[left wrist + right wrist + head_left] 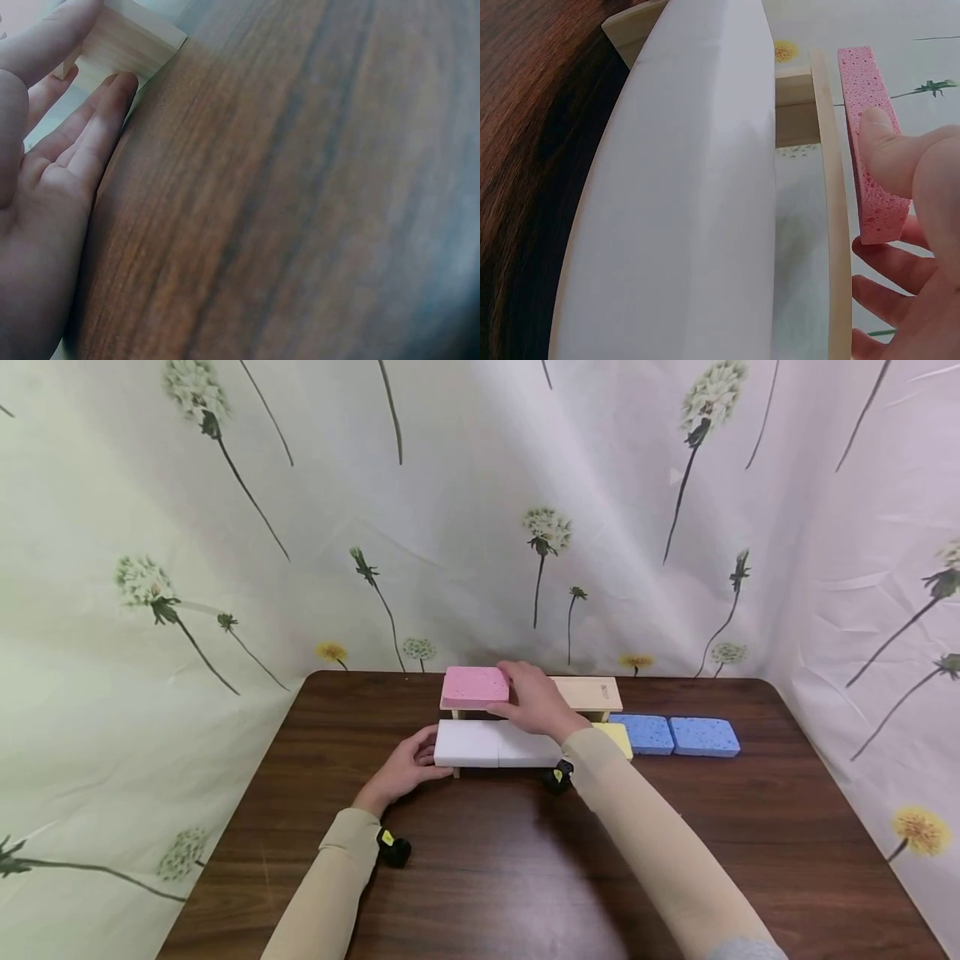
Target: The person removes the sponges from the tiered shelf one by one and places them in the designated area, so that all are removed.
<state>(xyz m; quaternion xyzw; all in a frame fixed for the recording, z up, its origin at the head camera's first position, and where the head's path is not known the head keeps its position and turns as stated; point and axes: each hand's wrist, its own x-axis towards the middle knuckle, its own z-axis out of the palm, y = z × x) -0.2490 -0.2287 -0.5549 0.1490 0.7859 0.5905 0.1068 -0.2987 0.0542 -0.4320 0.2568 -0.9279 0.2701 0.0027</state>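
My right hand [534, 700] pinches the right end of a pink sponge [475, 686] on the upper level of a small wooden rack [588, 693]. In the right wrist view the thumb presses the near face of the sponge [866, 172], beside the rack's bare rail [832, 187]. Two white blocks [467, 744] lie end to end on the lower, front level, with a yellow sponge [617, 737] to their right, partly behind my wrist. My left hand [401, 770] is at the rack's left end; its fairly straight fingers touch the wooden end piece [131, 45].
Two blue sponges [705, 737] lie in a row on the brown wooden table [465, 877], right of the rack. A flower-printed cloth [480, 527] hangs behind the table and at both sides. A small black camera [393, 849] is strapped to the left wrist.
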